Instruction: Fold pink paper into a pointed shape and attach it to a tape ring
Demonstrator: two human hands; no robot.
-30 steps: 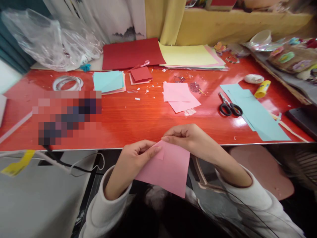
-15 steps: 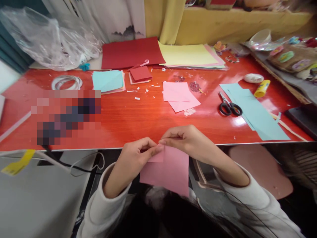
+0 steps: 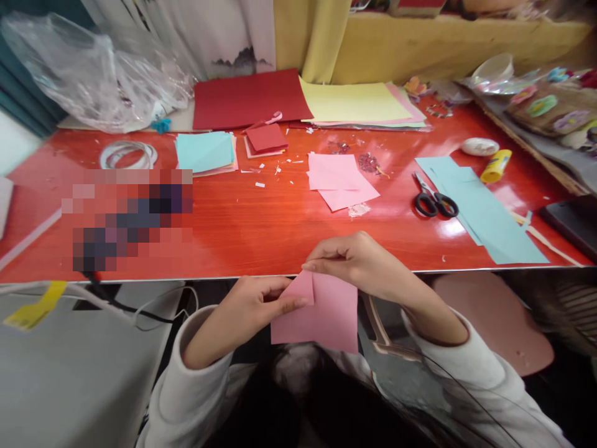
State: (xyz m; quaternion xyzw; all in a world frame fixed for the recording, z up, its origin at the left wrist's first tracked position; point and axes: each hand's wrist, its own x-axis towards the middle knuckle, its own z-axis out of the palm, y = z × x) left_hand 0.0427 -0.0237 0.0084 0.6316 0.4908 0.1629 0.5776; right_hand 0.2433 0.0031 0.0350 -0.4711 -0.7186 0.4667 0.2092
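Note:
A square of pink paper (image 3: 329, 317) hangs between my hands just in front of the table edge. One upper corner of it is folded over into a triangular flap. My left hand (image 3: 249, 311) pinches the paper at the left, thumb lying across the lower part of the flap and fingers behind. With thumb and fingertips, my right hand (image 3: 359, 261) grips the top of the sheet at the tip of the fold. Two more pink sheets (image 3: 336, 171) lie overlapped on the table beyond my hands.
Black-handled scissors (image 3: 436, 202) rest against light blue paper strips (image 3: 494, 214) on the right, near a yellow glue stick (image 3: 495, 166). Blue squares (image 3: 205, 152), red squares (image 3: 267, 138) and a tape roll (image 3: 128, 155) lie farther left. Large red sheets (image 3: 249, 99) and yellow sheets (image 3: 354, 102) stand behind.
My left thumb has slid down from the tip of the fold to the flap's lower edge, uncovering the triangle. The right hand keeps its pinch at the top; the sheet's lower edge has risen.

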